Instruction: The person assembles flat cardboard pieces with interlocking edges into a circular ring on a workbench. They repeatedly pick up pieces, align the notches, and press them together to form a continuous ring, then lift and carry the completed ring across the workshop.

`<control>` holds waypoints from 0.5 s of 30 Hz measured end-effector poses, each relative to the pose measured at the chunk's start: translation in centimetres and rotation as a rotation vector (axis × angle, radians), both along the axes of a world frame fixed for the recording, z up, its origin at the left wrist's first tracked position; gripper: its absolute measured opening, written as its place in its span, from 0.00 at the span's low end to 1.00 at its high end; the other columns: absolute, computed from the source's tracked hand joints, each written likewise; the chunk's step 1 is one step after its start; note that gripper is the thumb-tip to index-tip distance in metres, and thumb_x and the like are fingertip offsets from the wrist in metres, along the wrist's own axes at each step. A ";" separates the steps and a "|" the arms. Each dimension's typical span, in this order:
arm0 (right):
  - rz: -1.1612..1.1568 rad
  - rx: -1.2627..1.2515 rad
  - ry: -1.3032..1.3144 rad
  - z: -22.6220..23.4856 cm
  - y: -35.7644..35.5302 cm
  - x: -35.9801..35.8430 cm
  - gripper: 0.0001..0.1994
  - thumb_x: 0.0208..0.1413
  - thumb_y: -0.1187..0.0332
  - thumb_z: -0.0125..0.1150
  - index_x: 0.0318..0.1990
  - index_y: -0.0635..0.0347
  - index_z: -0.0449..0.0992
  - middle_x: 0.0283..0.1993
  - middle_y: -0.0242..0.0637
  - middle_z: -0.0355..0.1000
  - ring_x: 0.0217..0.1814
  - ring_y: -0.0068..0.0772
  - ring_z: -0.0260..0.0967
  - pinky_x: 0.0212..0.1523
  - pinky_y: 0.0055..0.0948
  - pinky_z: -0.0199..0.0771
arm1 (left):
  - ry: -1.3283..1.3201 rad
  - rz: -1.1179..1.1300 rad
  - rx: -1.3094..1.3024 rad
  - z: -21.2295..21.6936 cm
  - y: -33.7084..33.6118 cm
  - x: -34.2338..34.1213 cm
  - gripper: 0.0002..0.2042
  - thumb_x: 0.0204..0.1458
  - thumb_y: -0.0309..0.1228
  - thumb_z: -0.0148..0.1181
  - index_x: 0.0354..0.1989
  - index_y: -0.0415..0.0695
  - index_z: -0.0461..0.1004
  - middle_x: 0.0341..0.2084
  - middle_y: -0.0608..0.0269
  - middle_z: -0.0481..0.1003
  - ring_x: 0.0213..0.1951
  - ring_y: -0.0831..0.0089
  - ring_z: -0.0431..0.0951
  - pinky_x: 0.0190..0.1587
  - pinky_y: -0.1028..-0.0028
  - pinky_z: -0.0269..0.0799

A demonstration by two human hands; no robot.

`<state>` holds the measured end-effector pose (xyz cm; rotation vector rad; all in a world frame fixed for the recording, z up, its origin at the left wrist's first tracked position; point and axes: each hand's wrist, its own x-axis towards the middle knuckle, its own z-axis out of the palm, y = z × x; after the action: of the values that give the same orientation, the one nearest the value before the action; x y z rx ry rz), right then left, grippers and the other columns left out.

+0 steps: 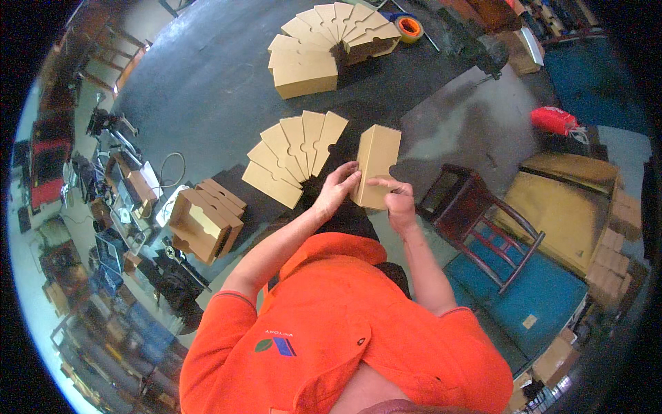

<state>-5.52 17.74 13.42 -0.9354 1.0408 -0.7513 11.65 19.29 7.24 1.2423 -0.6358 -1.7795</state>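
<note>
A tan cardboard box [379, 155] stands tilted at the near edge of the dark table, between my hands. My left hand [336, 191] grips its left side, the fingertips pressed along the edge. On the other side, my right hand [400, 203] holds the lower right part, with the index finger stretched across the face and the other fingers curled. Just left of the box, several flat-looking tan boxes with half-round notches [293, 148] overlap in a fan. Farther off, a larger curved row of similar boxes [303, 72] stands on the table.
A roll of orange-cored tape [410, 27] lies beside the far row. Brown open cartons [196, 224] sit at the left. A dark wooden stool [469, 207] and a large yellowish carton [552, 207] stand at the right, near a red bag [554, 121].
</note>
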 end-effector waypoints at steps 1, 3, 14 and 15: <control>-0.001 0.044 -0.081 -0.3 -0.2 -0.4 0.29 0.31 0.81 0.38 0.46 0.67 0.77 0.47 0.37 0.73 0.46 0.28 0.71 0.53 0.24 0.67 | -0.112 -0.059 -0.047 0.4 -0.4 0.9 0.26 0.54 0.37 0.58 0.56 0.32 0.62 0.47 0.51 0.72 0.50 0.69 0.70 0.52 0.71 0.67; -0.017 0.003 -0.009 -1.6 -0.5 -0.7 0.30 0.31 0.80 0.39 0.47 0.67 0.76 0.48 0.38 0.72 0.48 0.28 0.70 0.54 0.24 0.66 | -0.555 -0.087 -0.267 1.0 -1.1 3.3 0.23 0.52 0.34 0.59 0.53 0.35 0.66 0.45 0.49 0.73 0.49 0.62 0.72 0.52 0.69 0.67; -0.207 0.022 -0.035 -11.1 -3.0 7.3 0.28 0.41 0.81 0.42 0.55 0.63 0.70 0.61 0.39 0.63 0.65 0.31 0.58 0.65 0.25 0.52 | -1.560 -0.181 -0.098 -5.7 -6.6 15.5 0.23 0.58 0.46 0.45 0.56 0.42 0.63 0.47 0.49 0.69 0.45 0.52 0.73 0.48 0.57 0.69; -0.210 0.017 -0.081 -12.7 -3.3 7.2 0.28 0.42 0.82 0.41 0.55 0.63 0.71 0.63 0.40 0.62 0.66 0.32 0.57 0.65 0.25 0.50 | -1.578 -0.177 -0.107 -6.2 -6.4 15.2 0.23 0.60 0.47 0.40 0.58 0.45 0.61 0.49 0.49 0.67 0.41 0.48 0.74 0.41 0.56 0.71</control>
<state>1.64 14.47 0.73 -0.7824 1.0830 -0.9460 26.88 12.93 1.03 2.4197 -1.6500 -0.4999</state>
